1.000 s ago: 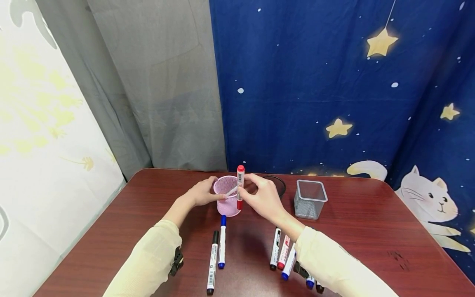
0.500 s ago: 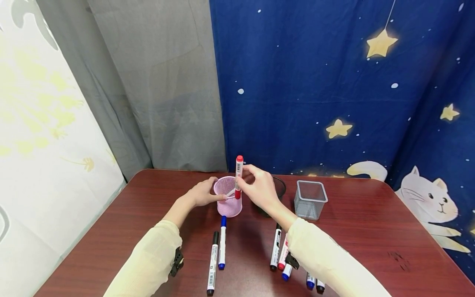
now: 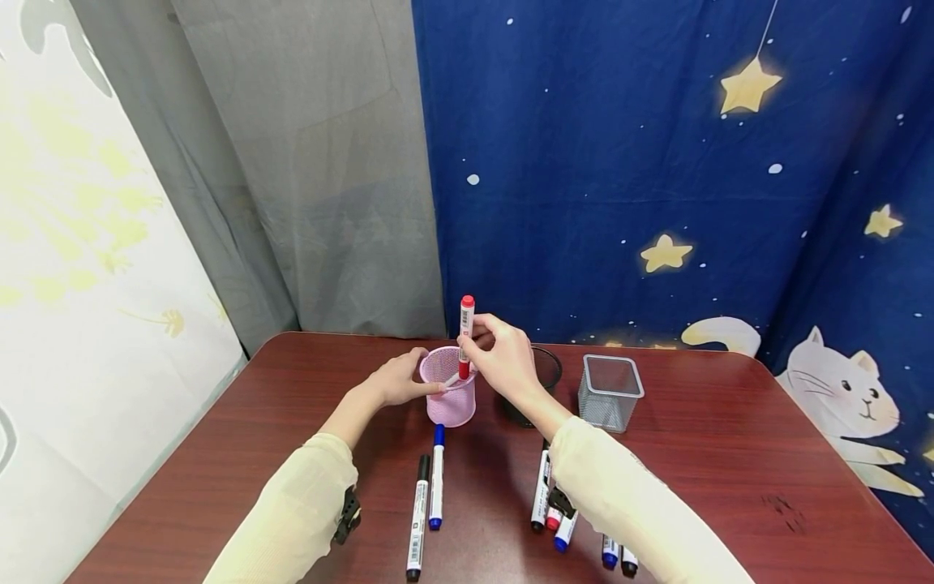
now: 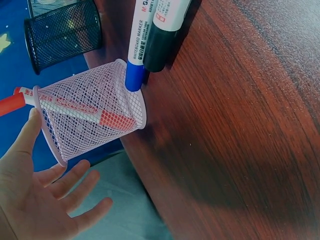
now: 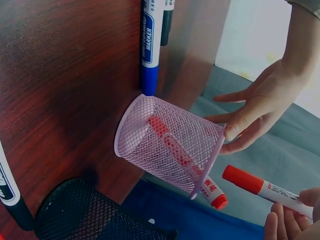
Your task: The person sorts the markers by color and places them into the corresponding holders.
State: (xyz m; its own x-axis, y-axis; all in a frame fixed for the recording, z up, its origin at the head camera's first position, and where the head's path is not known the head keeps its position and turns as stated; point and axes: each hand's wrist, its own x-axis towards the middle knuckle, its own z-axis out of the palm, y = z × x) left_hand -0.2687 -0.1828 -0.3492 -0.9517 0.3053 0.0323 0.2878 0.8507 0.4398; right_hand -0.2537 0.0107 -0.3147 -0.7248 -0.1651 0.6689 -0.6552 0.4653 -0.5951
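A pink mesh pen cup (image 3: 452, 408) stands upright on the table. My left hand (image 3: 396, 380) holds its rim, with the thumb (image 4: 31, 131) on one side and the index finger at the other; the remaining fingers are spread. Inside the cup leans a red whiteboard marker (image 5: 175, 148), one end sticking out past the rim. My right hand (image 3: 507, 357) pinches a second red marker (image 3: 466, 320) nearly upright over the cup. Its long red cap (image 5: 243, 178) points down at the cup's mouth, just outside it in the right wrist view.
A black mesh cup (image 3: 549, 377) stands right of the pink one, partly behind my right hand. Farther right is a grey square mesh holder (image 3: 611, 399). A blue marker (image 3: 437, 483) and a black marker (image 3: 417, 519) lie in front; several more markers (image 3: 541, 491) lie partly beneath my right sleeve.
My right hand has moved slightly left and up with the red marker, bringing it from the cup's side to over its rim. The left hand stays on the cup.
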